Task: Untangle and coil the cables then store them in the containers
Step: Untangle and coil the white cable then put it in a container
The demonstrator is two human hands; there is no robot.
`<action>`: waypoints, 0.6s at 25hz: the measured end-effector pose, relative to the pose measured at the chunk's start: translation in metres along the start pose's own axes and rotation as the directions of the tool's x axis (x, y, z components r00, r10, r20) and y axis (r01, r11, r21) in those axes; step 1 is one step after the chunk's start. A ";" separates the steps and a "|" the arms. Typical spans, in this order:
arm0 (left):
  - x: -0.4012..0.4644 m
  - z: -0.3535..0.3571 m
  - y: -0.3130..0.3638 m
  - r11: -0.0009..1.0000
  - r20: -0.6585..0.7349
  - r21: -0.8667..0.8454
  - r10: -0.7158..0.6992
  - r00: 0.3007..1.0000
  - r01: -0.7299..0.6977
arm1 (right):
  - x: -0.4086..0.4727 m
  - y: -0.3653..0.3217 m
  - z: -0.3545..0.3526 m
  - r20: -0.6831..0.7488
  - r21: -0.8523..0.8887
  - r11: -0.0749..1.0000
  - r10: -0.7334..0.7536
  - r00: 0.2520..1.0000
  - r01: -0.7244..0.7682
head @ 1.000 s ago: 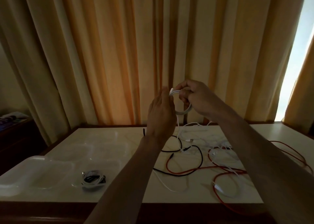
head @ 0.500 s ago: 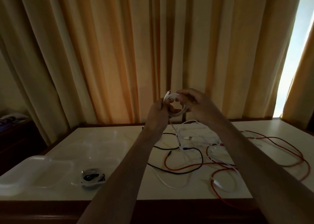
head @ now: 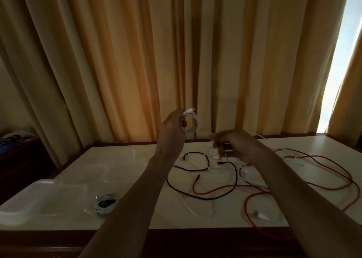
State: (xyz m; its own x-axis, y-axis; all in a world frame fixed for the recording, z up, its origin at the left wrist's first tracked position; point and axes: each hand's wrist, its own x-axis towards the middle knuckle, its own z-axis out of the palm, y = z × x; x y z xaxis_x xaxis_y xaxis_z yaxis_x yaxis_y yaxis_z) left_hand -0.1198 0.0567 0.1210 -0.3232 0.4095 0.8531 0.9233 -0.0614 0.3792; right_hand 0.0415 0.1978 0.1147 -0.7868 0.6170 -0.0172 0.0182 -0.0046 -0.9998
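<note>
On the pale table [head: 125, 183], tangled cables [head: 219, 189] before orange curtains [head: 137, 62].

A dim room in a home, it seems. Long pleated yellow-orange fabric curtains [head: 137, 62] hang floor-length behind the raised left hand [head: 172, 130], daylight showing at a gap far to its right. Below the hand stands a cream-topped table with dark wooden edging [head: 137, 221]; a low dark wooden cabinet [head: 17, 160] sits well to its left.
</note>
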 end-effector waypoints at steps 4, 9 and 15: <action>-0.014 0.018 0.000 0.959 0.018 0.261 0.112 0.994 -0.113 | 0.007 -0.033 0.016 -0.080 0.225 0.974 0.047 0.996 -0.028; -0.011 0.033 0.009 0.957 0.008 0.281 -0.080 0.997 0.074 | 0.008 -0.045 0.042 -0.110 0.246 0.962 -0.096 0.989 0.121; -0.003 0.043 0.027 0.572 0.193 -0.380 -0.720 0.667 0.727 | 0.011 -0.018 0.072 -0.321 -0.245 0.896 -0.436 0.841 0.371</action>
State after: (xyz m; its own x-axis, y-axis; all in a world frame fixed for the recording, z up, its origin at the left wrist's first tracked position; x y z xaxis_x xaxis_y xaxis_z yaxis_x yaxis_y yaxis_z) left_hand -0.0851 0.0927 0.1136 -0.8402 0.4925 0.2267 0.2139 -0.0830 0.9733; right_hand -0.0119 0.1479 0.1322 -0.4715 0.7732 0.4241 -0.1249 0.4174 -0.9001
